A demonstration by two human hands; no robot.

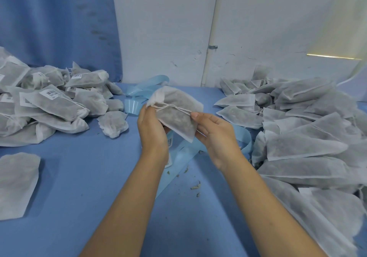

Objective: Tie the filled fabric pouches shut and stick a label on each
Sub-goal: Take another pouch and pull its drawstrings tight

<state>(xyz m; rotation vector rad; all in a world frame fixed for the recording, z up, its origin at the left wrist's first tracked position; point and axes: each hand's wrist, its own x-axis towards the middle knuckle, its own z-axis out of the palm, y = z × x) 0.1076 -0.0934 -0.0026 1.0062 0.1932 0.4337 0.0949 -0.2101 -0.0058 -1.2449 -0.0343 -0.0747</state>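
**Item in hand:** one filled pouch (pixel 176 117), centre of frame, held above the table (pixel 89 177), gathered mouth toward the upper left.

**Left hand (pixel 153 129):** closed in a pinch on the puckered neck.

**Right hand (pixel 214 131):** thumb nips the drawstring (pixel 172 107) against fingers that lie mostly straight under the pouch's lower corner.

**Step, as judged:** cinching the mouth. No knot can be made out, and no label shows on the face you see.

**Handling:**
- Pull the string along the pouch, not upward, while your left pinch holds the gathers.
- Keep the mouth tilted up, since the fill probably sheds.
- Knot close against the neck.

**Materials:**
- Pouch: thin white non-woven fabric, semi-sheer and softly creased, with dark coarse fill showing grey through it; a flat rectangle with seamed edges.
- String: fine, pale and twisted.

**Stock:**
- Labelled pouches (pixel 53 102), centre left, carry white barcode stickers.
- Unlabelled pouches (pixel 301 129), right of frame, are heaped.
- Glossy pale-blue label backing strip (pixel 137 105) curls behind and beneath your hands.
- Crumbs (pixel 195 187) of fill lie on the blue cloth.
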